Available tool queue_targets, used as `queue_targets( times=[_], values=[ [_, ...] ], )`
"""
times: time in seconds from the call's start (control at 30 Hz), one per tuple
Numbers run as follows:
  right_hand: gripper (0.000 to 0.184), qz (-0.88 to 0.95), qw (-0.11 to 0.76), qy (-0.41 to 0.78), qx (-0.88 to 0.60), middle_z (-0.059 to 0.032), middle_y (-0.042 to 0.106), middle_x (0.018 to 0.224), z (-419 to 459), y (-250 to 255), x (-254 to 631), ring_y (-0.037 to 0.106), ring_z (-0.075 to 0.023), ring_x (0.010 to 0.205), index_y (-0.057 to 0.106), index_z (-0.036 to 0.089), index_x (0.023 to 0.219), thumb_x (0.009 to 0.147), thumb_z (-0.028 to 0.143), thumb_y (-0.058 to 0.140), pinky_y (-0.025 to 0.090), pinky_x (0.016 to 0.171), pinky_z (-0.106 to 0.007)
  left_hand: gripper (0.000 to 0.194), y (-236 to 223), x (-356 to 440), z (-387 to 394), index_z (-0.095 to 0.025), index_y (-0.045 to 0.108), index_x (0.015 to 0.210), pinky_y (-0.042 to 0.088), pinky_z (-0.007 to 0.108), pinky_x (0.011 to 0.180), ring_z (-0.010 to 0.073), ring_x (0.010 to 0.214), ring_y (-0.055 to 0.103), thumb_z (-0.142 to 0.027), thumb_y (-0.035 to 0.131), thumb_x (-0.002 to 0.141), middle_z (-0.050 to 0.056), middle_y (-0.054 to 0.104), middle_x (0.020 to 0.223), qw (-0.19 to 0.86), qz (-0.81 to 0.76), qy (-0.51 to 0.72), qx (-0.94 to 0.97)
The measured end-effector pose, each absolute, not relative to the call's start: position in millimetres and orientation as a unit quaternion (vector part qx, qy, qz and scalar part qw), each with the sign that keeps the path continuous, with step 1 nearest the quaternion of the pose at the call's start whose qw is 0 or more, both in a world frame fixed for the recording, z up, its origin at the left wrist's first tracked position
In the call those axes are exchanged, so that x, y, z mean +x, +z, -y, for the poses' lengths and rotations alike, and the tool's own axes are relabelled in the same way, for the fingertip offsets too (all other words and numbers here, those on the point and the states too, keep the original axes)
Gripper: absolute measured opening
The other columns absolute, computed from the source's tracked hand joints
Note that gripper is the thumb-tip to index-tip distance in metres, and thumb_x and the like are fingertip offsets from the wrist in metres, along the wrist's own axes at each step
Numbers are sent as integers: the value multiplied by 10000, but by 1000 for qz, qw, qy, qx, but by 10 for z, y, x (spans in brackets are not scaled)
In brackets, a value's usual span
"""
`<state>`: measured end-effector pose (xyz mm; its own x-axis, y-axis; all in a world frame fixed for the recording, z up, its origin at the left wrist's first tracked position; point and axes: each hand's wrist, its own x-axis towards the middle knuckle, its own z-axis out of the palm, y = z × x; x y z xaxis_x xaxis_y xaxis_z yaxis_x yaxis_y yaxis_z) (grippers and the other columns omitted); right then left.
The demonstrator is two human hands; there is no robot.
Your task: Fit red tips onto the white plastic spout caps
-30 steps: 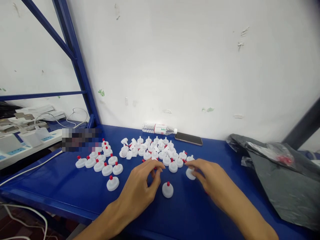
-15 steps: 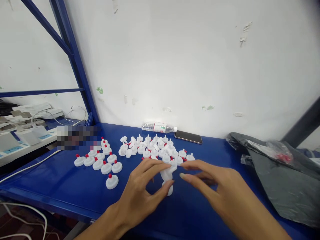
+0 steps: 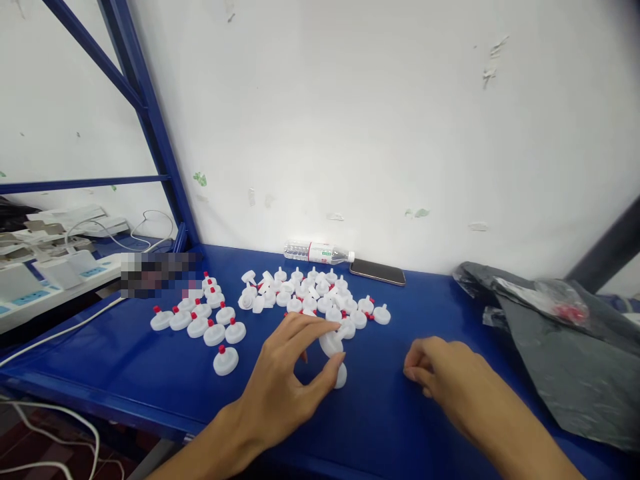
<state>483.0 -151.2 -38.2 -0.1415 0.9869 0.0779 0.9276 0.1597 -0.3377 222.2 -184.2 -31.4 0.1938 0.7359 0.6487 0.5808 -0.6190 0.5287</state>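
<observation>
My left hand (image 3: 287,377) pinches a white plastic cap (image 3: 331,343) between thumb and fingertips, just above another white cap (image 3: 341,375) that stands on the blue table (image 3: 380,407). My right hand (image 3: 447,373) rests on the table to the right with its fingers curled in; whether anything is in them is hidden. Behind the hands lies a loose pile of white caps (image 3: 310,297), some with red tips. To the left stand several white caps with red tips (image 3: 200,323) in rows, one cap (image 3: 225,361) apart at the front.
A water bottle (image 3: 319,253) lies on its side by the wall, a dark phone (image 3: 377,272) next to it. A crumpled grey plastic bag (image 3: 560,347) fills the table's right end. Blue frame struts (image 3: 150,127) rise at left, and white cables (image 3: 50,340) run off the left edge.
My right hand drew back to the right from the cap and curled its fingers. My left hand took the white cap and holds it over the standing cap.
</observation>
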Motion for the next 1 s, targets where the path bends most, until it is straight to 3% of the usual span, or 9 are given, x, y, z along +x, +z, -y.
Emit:
queue_targets(
  times=[0.1,0.17,0.27,0.4,0.73,1.0],
  values=[
    [210,757,194,86,-618,-26,720,661,1527,-275,4720,694,-228,602,681,276,715,852,209,536,451,554,-303,304,-303,2219,1832,-224,671,1208,544,282,667,190,878,624,-221,657,905,78,716,1115,87,-434,465,767],
    [211,768,232,176,-571,-8,737,685,1542,-146,4607,716,-217,653,688,273,768,891,227,523,502,619,-306,308,-307,2218,1828,-227,668,1217,543,280,672,185,865,621,-229,651,910,76,713,1125,88,-436,460,768],
    [199,740,324,291,-513,-6,784,881,1570,55,4412,744,-201,782,723,283,1027,936,350,560,555,680,-288,367,-327,2215,1827,-239,637,1275,542,294,706,158,772,596,-234,657,909,59,716,1110,81,-447,456,765],
    [212,723,414,304,-462,-23,785,1060,1627,181,4220,736,-197,940,769,273,1037,919,390,637,563,826,-287,530,-364,2202,1823,-265,535,1407,537,296,708,133,687,567,-251,681,897,37,720,1091,77,-466,457,754],
    [189,707,420,348,-450,-10,806,1010,1655,164,4156,752,-176,880,790,271,1034,902,373,702,575,828,-274,540,-396,2181,1823,-316,508,1416,522,253,647,130,745,577,-279,701,914,18,707,1143,92,-450,480,747],
    [171,709,415,378,-427,-10,797,945,1634,101,4121,742,-172,838,768,252,1000,892,365,698,562,779,-270,505,-426,2162,1834,-337,557,1383,495,238,564,94,620,508,-286,721,908,-4,674,980,70,-435,508,741]
  ],
)
